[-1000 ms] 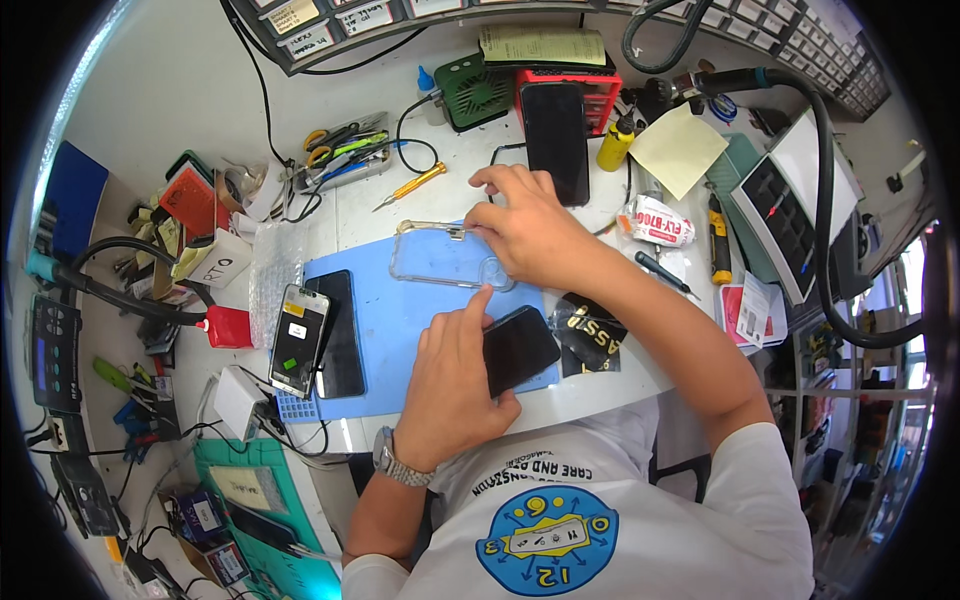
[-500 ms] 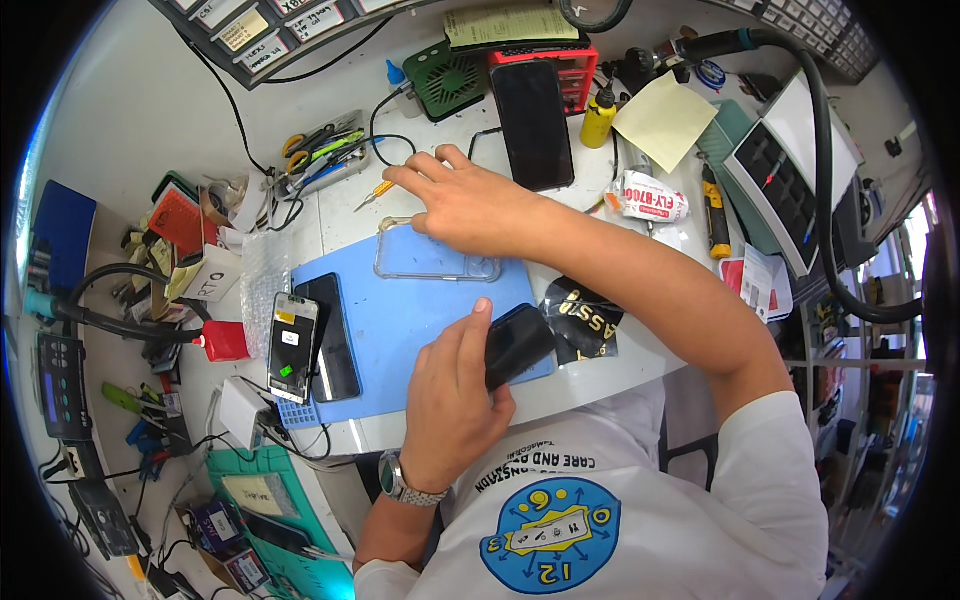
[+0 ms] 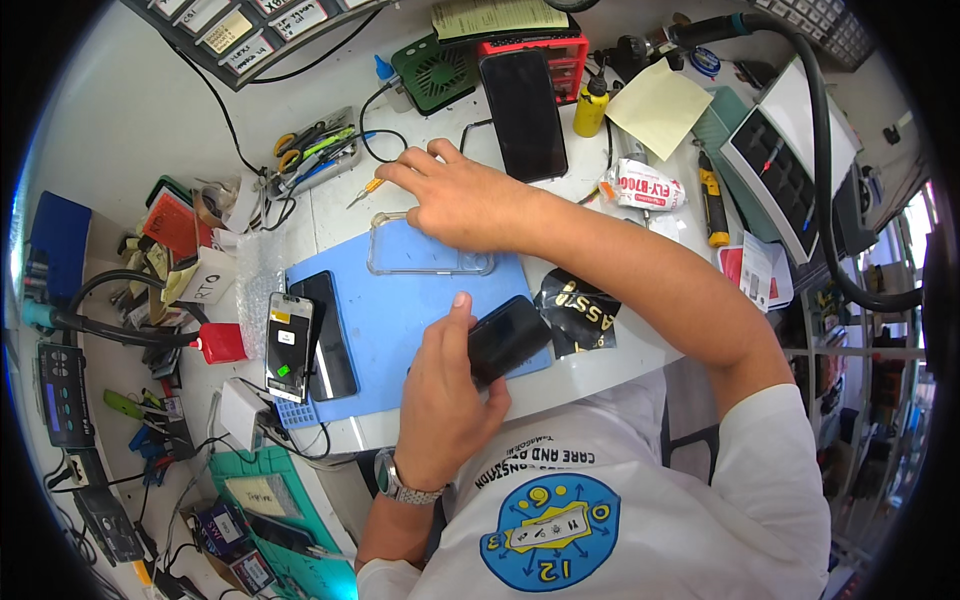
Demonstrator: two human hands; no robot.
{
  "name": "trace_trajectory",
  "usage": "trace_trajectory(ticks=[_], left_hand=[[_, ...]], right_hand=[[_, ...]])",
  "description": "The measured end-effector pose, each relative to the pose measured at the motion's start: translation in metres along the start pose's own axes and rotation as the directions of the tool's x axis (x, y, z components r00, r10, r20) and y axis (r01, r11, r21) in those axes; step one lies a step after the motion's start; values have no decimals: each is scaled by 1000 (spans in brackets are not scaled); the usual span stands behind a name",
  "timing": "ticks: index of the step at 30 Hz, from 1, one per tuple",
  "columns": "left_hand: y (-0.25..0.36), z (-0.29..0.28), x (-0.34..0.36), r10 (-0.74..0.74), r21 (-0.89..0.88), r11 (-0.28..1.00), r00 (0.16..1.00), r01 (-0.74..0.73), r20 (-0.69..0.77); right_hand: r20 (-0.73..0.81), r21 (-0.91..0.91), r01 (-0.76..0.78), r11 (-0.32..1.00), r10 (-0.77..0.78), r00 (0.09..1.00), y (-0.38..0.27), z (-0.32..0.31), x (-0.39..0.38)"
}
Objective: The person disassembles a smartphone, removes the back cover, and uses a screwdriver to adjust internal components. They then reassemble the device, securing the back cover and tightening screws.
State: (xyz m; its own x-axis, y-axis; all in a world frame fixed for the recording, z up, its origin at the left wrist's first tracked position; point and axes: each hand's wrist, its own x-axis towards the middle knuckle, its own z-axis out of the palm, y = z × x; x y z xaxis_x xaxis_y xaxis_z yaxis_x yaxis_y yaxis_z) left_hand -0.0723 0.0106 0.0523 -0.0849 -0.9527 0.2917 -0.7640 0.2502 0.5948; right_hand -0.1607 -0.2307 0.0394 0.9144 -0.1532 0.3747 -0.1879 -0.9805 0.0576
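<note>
My left hand (image 3: 447, 392), with a metal watch on its wrist, is closed on a black smartphone (image 3: 508, 341) above the near edge of the blue mat (image 3: 420, 330). Its thumb stands up beside the phone. My right hand (image 3: 455, 203) reaches over the far side of the mat, fingers apart. Under its palm and thumb lies a clear phone case (image 3: 400, 262); whether the thumb touches it I cannot tell. The index fingertip is at the orange handle of a thin pointed tool (image 3: 363, 192) on the white table.
Left on the mat lie a dark phone (image 3: 333, 340) and a phone screen part (image 3: 289, 345). A black printed pouch (image 3: 578, 312) is at right. Beyond stand a large black phone (image 3: 524, 115), a yellow bottle (image 3: 591, 107) and a tool tray (image 3: 320, 155).
The smartphone in my left hand has tipped, showing more of its dark face. My right hand keeps its place over the case. The whole view has shifted slightly.
</note>
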Motion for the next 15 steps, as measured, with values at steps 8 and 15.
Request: trace_trajectory(ticks=[8,15], left_hand=[[-12,-1,4,-39,69,997,996,33,81],[-9,4,4,-54,20,998,997,53,56]], right_hand=[[-77,296,-224,929,256,964,-13,-26,-25],[-139,332,-250,910,309,941,-12,-36,-57]])
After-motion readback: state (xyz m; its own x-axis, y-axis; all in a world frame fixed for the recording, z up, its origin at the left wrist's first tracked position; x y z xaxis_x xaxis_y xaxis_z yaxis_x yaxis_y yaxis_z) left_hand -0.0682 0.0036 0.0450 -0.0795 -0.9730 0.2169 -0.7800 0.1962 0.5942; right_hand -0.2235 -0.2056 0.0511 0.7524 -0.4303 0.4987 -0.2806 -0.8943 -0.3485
